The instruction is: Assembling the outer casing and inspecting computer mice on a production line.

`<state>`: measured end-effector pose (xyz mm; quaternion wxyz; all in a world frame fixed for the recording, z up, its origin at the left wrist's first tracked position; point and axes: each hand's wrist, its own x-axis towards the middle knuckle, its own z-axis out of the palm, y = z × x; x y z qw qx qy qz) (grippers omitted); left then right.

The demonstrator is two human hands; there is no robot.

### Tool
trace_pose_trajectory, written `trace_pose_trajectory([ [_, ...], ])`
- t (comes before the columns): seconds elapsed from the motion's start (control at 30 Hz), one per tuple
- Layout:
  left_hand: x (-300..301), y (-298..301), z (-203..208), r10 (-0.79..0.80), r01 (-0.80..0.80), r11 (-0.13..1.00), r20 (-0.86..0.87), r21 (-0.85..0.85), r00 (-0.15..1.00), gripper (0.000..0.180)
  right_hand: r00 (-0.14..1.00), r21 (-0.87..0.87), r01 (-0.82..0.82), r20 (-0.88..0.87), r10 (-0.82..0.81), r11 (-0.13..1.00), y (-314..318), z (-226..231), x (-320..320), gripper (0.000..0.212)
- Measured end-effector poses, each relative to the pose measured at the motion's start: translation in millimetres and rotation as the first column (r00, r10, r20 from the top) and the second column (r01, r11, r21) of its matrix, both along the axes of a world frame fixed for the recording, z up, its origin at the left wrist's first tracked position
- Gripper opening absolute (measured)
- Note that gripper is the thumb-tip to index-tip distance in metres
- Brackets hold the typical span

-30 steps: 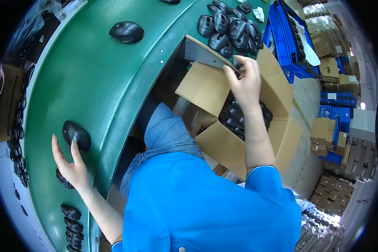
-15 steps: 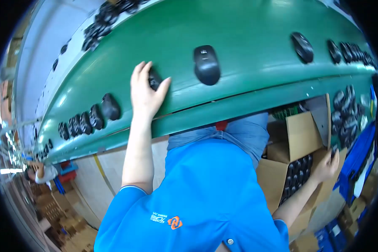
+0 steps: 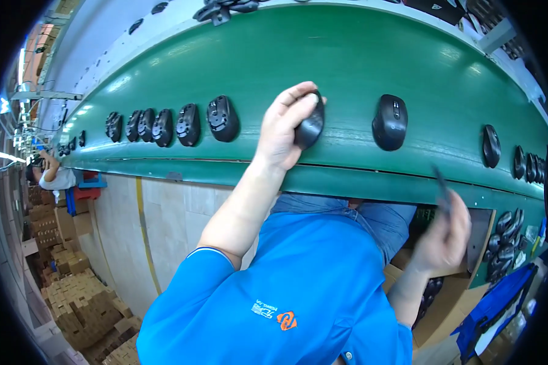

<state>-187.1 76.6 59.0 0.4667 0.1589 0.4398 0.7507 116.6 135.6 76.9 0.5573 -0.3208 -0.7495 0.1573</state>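
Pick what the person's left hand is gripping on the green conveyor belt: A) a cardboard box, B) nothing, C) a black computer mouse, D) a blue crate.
C: the left hand wraps around a black computer mouse on the green conveyor belt.

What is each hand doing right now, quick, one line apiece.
Left hand: closed on a black computer mouse on the green belt.
Right hand: holding a blurred dark thing, kind unclear.

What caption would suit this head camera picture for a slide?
Left hand grips a black computer mouse on the green conveyor belt; right hand lifts another.
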Motion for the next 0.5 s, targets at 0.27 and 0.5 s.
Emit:
trace_pose_trajectory([
  [0.27,-30,-39,4,-0.030,-0.069,0.982,0.510,0.174,0.860,0.037,0.804,-0.094,-0.504,0.313,0.506,0.859,27,-16,-116,0.034],
  [0.5,-34,-48,-2,-0.015,-0.044,0.987,0.357,0.157,0.934,0.044,0.634,-0.362,-0.401,0.553,0.540,0.841,24,-1,-106,0.042],
])
